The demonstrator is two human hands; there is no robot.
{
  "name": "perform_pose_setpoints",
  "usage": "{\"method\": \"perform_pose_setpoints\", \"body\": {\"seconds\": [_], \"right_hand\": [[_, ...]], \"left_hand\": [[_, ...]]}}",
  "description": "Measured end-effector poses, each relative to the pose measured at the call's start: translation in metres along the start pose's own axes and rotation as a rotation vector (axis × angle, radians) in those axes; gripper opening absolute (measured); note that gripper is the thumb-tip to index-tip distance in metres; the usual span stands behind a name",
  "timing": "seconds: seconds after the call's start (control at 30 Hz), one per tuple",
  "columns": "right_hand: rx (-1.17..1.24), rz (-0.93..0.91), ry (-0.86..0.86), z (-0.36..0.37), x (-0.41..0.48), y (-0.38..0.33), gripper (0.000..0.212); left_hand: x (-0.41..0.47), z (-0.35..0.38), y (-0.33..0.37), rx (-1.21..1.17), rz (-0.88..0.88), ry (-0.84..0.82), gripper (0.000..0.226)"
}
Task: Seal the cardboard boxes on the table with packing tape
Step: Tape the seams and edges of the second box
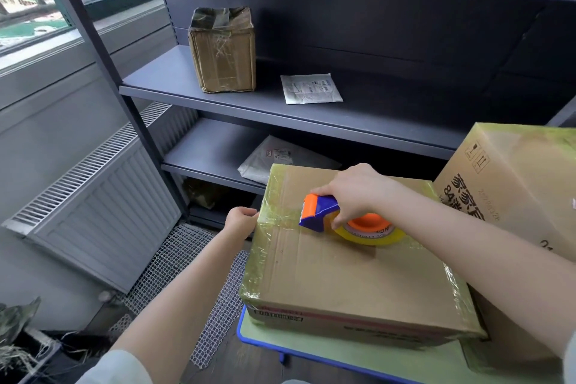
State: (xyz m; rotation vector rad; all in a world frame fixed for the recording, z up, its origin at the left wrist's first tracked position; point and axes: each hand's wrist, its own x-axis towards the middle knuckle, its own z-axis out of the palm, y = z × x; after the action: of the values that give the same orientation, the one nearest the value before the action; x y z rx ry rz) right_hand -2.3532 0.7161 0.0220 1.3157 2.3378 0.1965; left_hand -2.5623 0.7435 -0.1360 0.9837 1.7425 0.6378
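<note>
A flat cardboard box lies on the green table, with yellowish tape along its edges and a strip across its top near the left side. My right hand grips a blue and orange tape dispenser that holds a clear tape roll, pressed onto the box top. My left hand is closed on the box's left edge, where the tape strip wraps over.
A taller printed cardboard box stands at the right, touching the flat one. A grey shelf unit behind holds a small taped box, a white mailer and a plastic parcel. A radiator is at left.
</note>
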Motion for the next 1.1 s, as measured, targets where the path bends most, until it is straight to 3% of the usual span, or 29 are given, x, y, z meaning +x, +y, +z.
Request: {"method": "perform_pose_setpoints", "body": {"seconds": [0.17, 0.33, 0.47, 0.57, 0.63, 1.1], "right_hand": [[-0.018, 0.000, 0.000, 0.001, 0.000, -0.001, 0.077], [-0.036, 0.020, -0.017, 0.001, 0.002, -0.004, 0.074], [-0.052, 0.021, -0.032, -0.002, 0.004, -0.007, 0.070], [-0.056, 0.004, -0.034, -0.003, 0.005, -0.008, 0.068], [-0.059, 0.006, -0.035, -0.003, 0.005, -0.008, 0.069], [-0.049, 0.010, -0.044, -0.004, 0.010, -0.009, 0.073]], "left_hand": [[-0.003, -0.001, -0.011, -0.063, -0.037, -0.066, 0.024], [-0.040, -0.009, 0.011, 0.133, 0.352, 0.155, 0.038], [-0.075, 0.001, 0.015, 0.617, 0.770, 0.013, 0.033], [-0.079, 0.017, 0.005, 1.017, 0.714, 0.004, 0.065], [-0.084, 0.022, 0.005, 1.126, 0.713, 0.061, 0.073], [-0.084, 0.032, 0.002, 1.148, 0.812, 0.066, 0.087]]}}
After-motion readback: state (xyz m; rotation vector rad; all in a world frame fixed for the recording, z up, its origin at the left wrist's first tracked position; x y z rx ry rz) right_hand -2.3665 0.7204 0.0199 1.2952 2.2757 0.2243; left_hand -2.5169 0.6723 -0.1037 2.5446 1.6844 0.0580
